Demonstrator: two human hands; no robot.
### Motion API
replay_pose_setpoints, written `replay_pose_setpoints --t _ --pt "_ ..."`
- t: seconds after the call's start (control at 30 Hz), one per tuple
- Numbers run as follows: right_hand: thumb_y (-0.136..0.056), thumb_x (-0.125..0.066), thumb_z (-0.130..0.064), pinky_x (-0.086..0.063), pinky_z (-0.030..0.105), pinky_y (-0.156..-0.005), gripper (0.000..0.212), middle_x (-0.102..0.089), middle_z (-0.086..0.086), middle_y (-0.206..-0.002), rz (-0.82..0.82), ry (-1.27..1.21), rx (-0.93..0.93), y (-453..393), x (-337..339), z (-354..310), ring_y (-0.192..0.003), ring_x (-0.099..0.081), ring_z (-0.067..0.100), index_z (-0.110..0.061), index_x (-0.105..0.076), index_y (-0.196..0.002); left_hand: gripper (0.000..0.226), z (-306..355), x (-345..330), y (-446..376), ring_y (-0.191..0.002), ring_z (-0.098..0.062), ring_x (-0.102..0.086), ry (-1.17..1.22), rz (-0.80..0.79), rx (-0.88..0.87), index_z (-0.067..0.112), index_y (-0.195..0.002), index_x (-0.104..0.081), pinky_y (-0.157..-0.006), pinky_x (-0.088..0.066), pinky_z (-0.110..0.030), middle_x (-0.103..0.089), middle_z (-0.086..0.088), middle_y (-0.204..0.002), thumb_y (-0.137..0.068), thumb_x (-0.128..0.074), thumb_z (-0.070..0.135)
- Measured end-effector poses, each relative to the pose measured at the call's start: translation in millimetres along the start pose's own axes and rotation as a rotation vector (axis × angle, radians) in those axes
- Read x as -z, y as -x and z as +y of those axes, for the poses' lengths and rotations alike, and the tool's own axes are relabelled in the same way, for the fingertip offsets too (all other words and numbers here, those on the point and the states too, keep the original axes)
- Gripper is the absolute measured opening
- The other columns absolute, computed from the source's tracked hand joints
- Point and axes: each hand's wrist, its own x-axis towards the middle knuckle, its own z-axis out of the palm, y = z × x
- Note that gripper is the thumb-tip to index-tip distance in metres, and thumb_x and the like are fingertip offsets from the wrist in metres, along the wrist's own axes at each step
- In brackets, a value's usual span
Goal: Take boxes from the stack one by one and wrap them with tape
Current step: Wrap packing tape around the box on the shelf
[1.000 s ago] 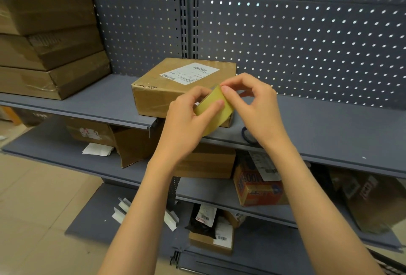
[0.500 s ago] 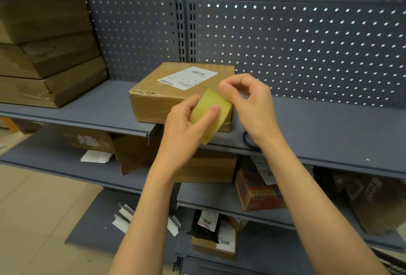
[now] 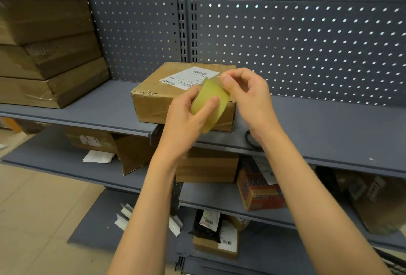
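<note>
Head view shows the left hand (image 3: pixel 186 118) wrapped round a yellowish tape roll (image 3: pixel 208 105), its grip steadying the roll in front of the labelled box (image 3: pixel 175 92), which lies flat on the grey shelf (image 3: pixel 318 125). The right hand (image 3: pixel 248 96) pinches at the roll's upper edge, probably to lift the loose tape end; its grip is closed there. More boxes wait in the stack (image 3: pixel 44 50) at far left, well apart, so this one sits alone with room for wrapping.

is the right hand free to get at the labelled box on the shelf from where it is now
Probably yes for reach: the right hand hovers just in front of the labelled box, nothing between them. But it is pinching the tape end off the tape roll held by the left hand, so it isn't free.
</note>
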Motion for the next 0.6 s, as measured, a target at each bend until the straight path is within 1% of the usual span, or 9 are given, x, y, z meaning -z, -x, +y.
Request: replay_pose_setpoints --t 0.1,0.17,0.2,0.3,0.33,0.4,0.5,0.53,0.6 --pt "-0.095 -0.057 -0.018 -0.048 0.019 -0.085 0.008 -0.066 -0.005 -0.088 -0.202 -0.123 -0.114 -8 9 2 -0.086 -0.06 0.004 -0.014 -0.064 -0.094 0.01 4 4 6 -0.078 -0.014 -0.055 0.081 -0.053 0.023 0.015 -0.098 -0.066 -0.068 -0.044 -0.023 -0.065 -0.015 -0.088 -0.095 -0.058 0.017" --pt "-0.089 -0.061 -0.023 -0.048 0.025 -0.089 0.014 -0.067 -0.003 -0.09 -0.265 -0.253 -0.174 -8 13 7 -0.09 -0.06 0.009 -0.012 -0.065 -0.096 0.012 6 6 7 -0.082 -0.017 -0.056 0.098 -0.064 0.03 0.014 -0.101 -0.067 -0.072 -0.045 -0.024 -0.065 -0.02 -0.098 -0.095 -0.057 0.017" --pt "-0.086 -0.062 -0.023 -0.048 0.026 -0.09 0.016 -0.067 -0.002 -0.09 -0.275 -0.302 -0.193 -6 13 10 -0.09 -0.06 0.011 -0.011 -0.065 -0.096 0.012 6 7 8 -0.081 -0.017 -0.055 0.093 -0.068 0.034 0.014 -0.101 -0.067 -0.071 -0.045 -0.025 -0.065 -0.02 -0.097 -0.095 -0.058 0.018" --pt "-0.088 -0.063 -0.015 -0.048 0.027 -0.088 0.005 -0.069 -0.005 -0.086 -0.219 -0.305 -0.194 -3 9 15 -0.087 -0.062 0.008 -0.012 -0.066 -0.09 0.007 5 8 9 -0.074 -0.013 -0.052 0.044 -0.072 0.039 0.018 -0.095 -0.066 -0.064 -0.042 -0.022 -0.063 -0.012 -0.083 -0.094 -0.058 0.02" --pt "-0.09 -0.062 -0.012 -0.049 0.025 -0.087 0.003 -0.069 -0.007 -0.083 -0.194 -0.292 -0.195 -2 8 15 -0.085 -0.062 0.006 -0.013 -0.065 -0.09 0.007 4 9 10 -0.073 -0.013 -0.052 0.036 -0.077 0.043 0.019 -0.095 -0.065 -0.063 -0.042 -0.022 -0.062 -0.011 -0.082 -0.094 -0.058 0.021" --pt "-0.093 -0.058 -0.011 -0.05 0.021 -0.083 0.007 -0.068 -0.011 -0.079 -0.162 -0.258 -0.179 -1 5 14 -0.083 -0.063 0.002 -0.014 -0.065 -0.094 0.009 2 9 11 -0.073 -0.014 -0.052 0.032 -0.088 0.051 0.017 -0.096 -0.066 -0.064 -0.041 -0.024 -0.062 -0.017 -0.087 -0.094 -0.058 0.021" --pt "-0.094 -0.057 -0.013 -0.048 0.016 -0.076 0.01 -0.065 -0.009 -0.08 -0.143 -0.154 -0.118 0 4 12 -0.077 -0.059 -0.002 -0.015 -0.066 -0.098 0.009 1 9 13 -0.074 -0.016 -0.052 0.034 -0.098 0.049 0.016 -0.097 -0.066 -0.066 -0.041 -0.029 -0.062 -0.018 -0.088 -0.094 -0.059 0.021" --pt "-0.094 -0.057 -0.012 -0.047 0.015 -0.076 0.01 -0.065 -0.008 -0.081 -0.144 -0.138 -0.109 0 4 12 -0.076 -0.058 -0.003 -0.015 -0.067 -0.097 0.009 1 9 13 -0.074 -0.015 -0.052 0.038 -0.102 0.05 0.017 -0.097 -0.066 -0.066 -0.042 -0.029 -0.063 -0.017 -0.087 -0.094 -0.059 0.022" --pt "-0.092 -0.06 -0.011 -0.048 0.018 -0.081 0.01 -0.067 -0.009 -0.085 -0.163 -0.164 -0.133 0 6 12 -0.082 -0.059 -0.002 -0.016 -0.067 -0.095 0.008 0 9 14 -0.074 -0.014 -0.052 0.05 -0.102 0.051 0.019 -0.096 -0.066 -0.066 -0.042 -0.027 -0.063 -0.012 -0.084 -0.093 -0.06 0.024"
